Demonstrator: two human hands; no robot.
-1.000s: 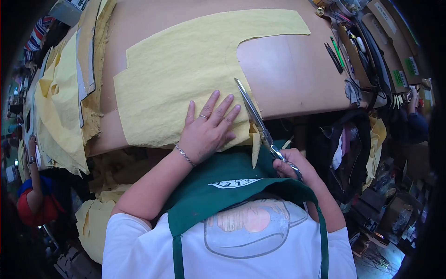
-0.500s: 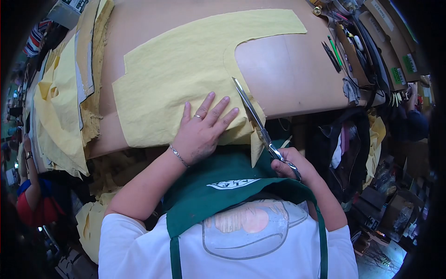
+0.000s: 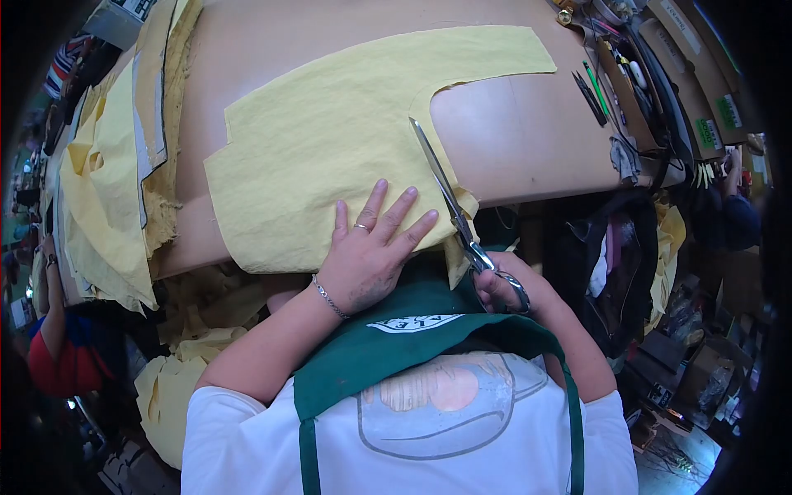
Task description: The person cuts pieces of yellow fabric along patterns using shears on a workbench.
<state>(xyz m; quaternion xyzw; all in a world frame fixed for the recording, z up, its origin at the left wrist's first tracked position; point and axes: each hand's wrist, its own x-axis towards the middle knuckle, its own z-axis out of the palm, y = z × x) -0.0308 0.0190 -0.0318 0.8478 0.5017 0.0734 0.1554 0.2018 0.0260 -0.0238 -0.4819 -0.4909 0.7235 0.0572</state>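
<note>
A large piece of yellow fabric (image 3: 330, 140) with a curved cut-out at its right lies across the worktable and reaches over the near edge. My left hand (image 3: 371, 256) presses flat on its near part, fingers spread. Metal scissors (image 3: 450, 194) are gripped in my right hand (image 3: 510, 285), fingers in the handle loops. One long blade lies over the fabric near the curved edge, pointing away from me; the other blade is mostly hidden. Beside the scissors a narrow strip of the fabric (image 3: 455, 262) hangs down over the table edge.
Stacked yellow fabric (image 3: 103, 198) and cardboard patterns (image 3: 153, 99) lie at the left. Pens (image 3: 594, 89), a box of tools (image 3: 631, 91) and a grey rag (image 3: 624, 159) sit at the right. A dark open bag (image 3: 610, 264) hangs below the edge. Another person's arm (image 3: 54, 305) shows far left.
The fabric and my left hand have slid toward me and slightly right. The scissors' tip has shifted a little away from me and left.
</note>
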